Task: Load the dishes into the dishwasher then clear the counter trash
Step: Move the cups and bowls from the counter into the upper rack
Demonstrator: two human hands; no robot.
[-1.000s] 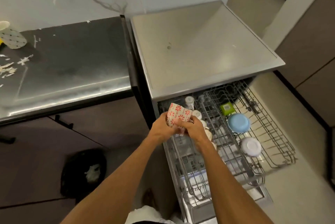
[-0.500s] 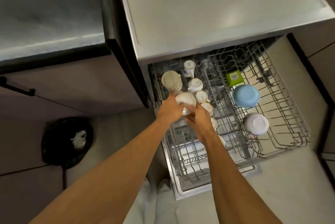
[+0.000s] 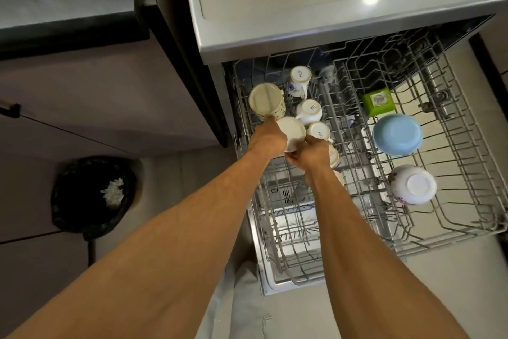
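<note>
Head: cup [image 3: 292,131] within left grip [image 3: 268,143]

Extended wire rack [image 3: 467,162], upturned cups [image 3: 309,112] (left side), blue bowl [image 3: 397,135], white bowl [image 3: 413,184], green tub [image 3: 378,101] perhaps

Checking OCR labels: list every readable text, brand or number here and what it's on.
"SKT", probably, rotated: base of the middle white cup.
Too blurred: mark on base of the back white cup.
Too blurred: mark on base of the front white cup.
Too small: sticker print on the green box.
No text: base of the held cup.
</note>
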